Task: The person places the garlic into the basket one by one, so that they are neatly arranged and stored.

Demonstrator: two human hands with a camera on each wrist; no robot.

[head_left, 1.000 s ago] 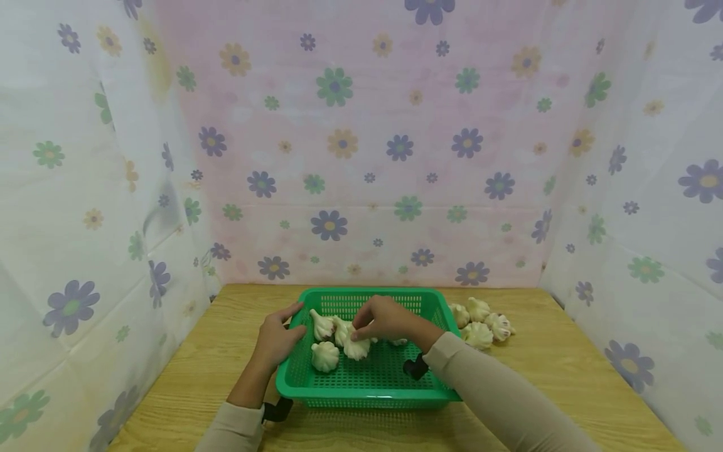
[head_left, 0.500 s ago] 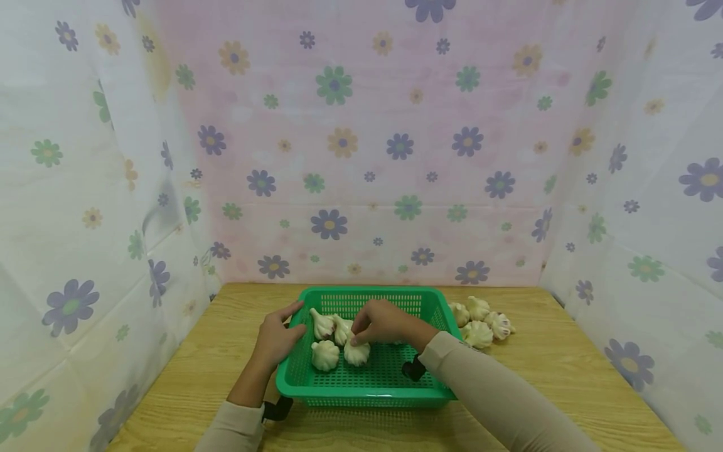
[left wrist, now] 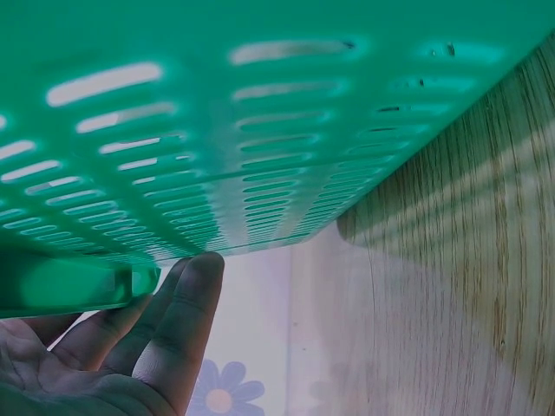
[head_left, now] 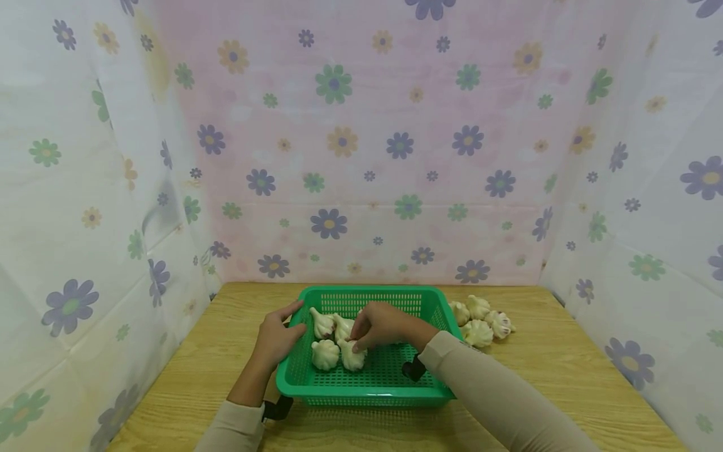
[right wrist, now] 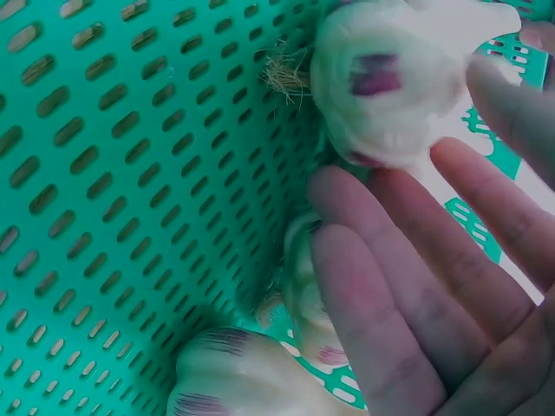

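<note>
In the head view my right hand (head_left: 384, 325) reaches into a green plastic basket (head_left: 367, 394) and pinches a white garlic bulb (head_left: 353, 356) low over the basket floor. The right wrist view shows that garlic bulb's (right wrist: 390, 87) purple patch and root tuft, with thumb and fingers (right wrist: 512, 217) against its neck side. More garlic bulbs (head_left: 324, 355) lie beside it in the basket; some are partly hidden behind the right hand. My left hand (head_left: 278, 336) holds the basket's left rim. From the left wrist, its fingers (left wrist: 182, 338) show under the rim, along the slotted outer wall.
Several garlic bulbs (head_left: 479, 326) sit in a group on the wooden table (head_left: 542, 370), just right of the basket. Flower-patterned cloth (head_left: 367, 157) encloses the table at the back and both sides. A black wrist mount (head_left: 414, 369) hangs inside the basket by the right wrist.
The pinched garlic bulb has come lower and slightly nearer, now beside the front left bulb, its neck tilted leftward. My right hand has shifted down a little; the left hand stays on the rim.
</note>
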